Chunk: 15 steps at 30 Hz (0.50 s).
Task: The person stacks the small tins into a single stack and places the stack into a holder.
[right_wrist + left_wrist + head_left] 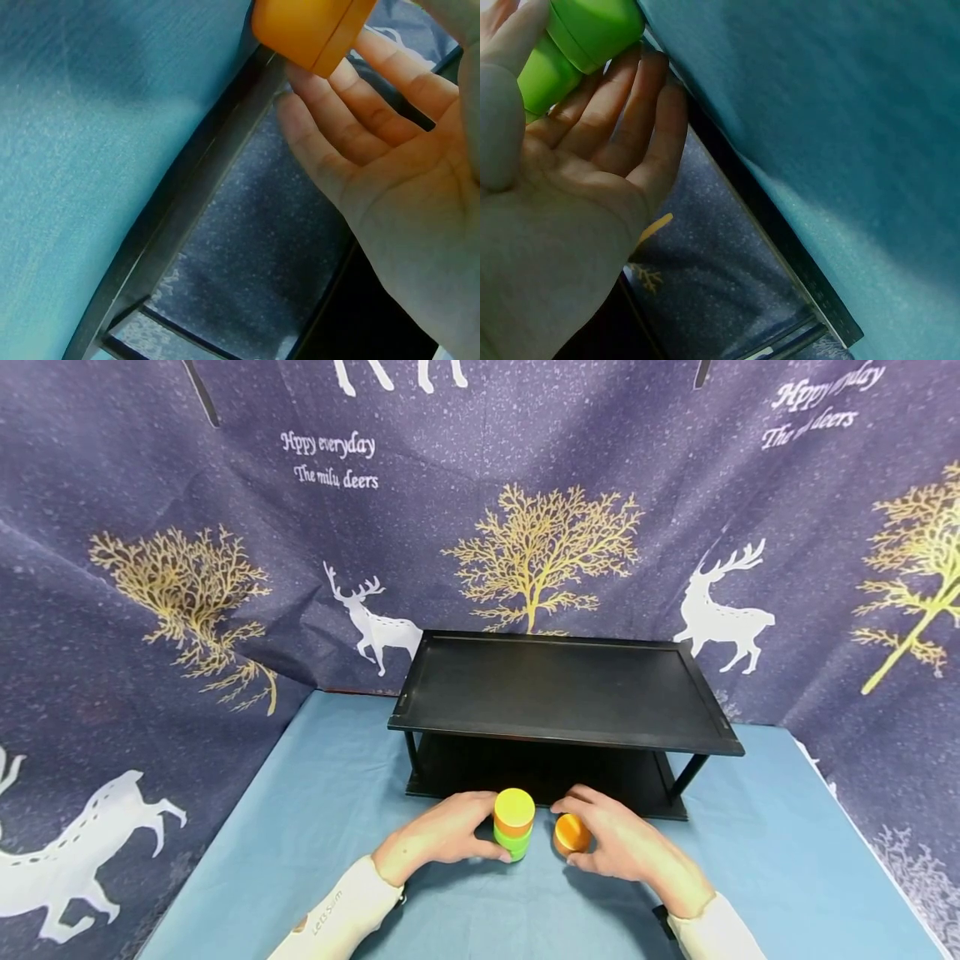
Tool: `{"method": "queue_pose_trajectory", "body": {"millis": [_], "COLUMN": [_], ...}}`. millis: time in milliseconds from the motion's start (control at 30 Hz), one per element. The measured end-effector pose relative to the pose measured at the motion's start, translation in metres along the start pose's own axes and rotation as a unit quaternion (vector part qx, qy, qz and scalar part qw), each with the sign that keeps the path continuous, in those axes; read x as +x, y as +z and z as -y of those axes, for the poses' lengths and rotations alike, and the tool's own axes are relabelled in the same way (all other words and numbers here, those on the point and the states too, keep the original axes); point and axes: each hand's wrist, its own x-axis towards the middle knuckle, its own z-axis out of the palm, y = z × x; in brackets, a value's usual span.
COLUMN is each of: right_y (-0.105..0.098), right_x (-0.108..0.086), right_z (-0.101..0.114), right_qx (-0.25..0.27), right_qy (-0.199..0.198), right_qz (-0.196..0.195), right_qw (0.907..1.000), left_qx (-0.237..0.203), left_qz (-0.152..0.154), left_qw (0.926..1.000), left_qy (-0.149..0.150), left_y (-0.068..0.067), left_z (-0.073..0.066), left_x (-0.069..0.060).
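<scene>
In front of the black shelf, a small stack of round jars stands on the blue cloth: a yellow-topped orange jar point(514, 808) above green jars point(513, 843). My left hand point(448, 831) grips the green part from the left, thumb in front and fingers behind. In the left wrist view the green jar point(596, 34) sits between thumb and fingertips. Just to the right, my right hand point(622, 839) holds a short orange jar point(572, 833) between thumb and fingers. The right wrist view has this orange jar point(311, 30) against the fingertips; its far side is hidden.
A low black two-tier shelf point(555, 689) stands behind both hands, its lower board near the fingertips. Blue cloth point(300, 793) covers the table. A dark curtain point(480, 468) with deer and trees hangs behind and along the sides.
</scene>
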Motion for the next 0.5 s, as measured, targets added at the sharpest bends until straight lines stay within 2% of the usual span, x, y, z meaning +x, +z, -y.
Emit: {"method": "queue_pose_trajectory", "body": {"millis": [500], "right_y": [0.0019], "right_x": [0.0015], "right_z": [-0.0014], "right_qx": [-0.013], "right_qy": [0.001], "right_qz": [0.012], "right_qw": [0.9998], "left_qx": [0.005], "left_qz": [-0.005], "left_qw": [1.0], "left_qy": [0.005], "left_y": [0.001], "left_z": [0.0001], "left_x": [-0.0004]}}
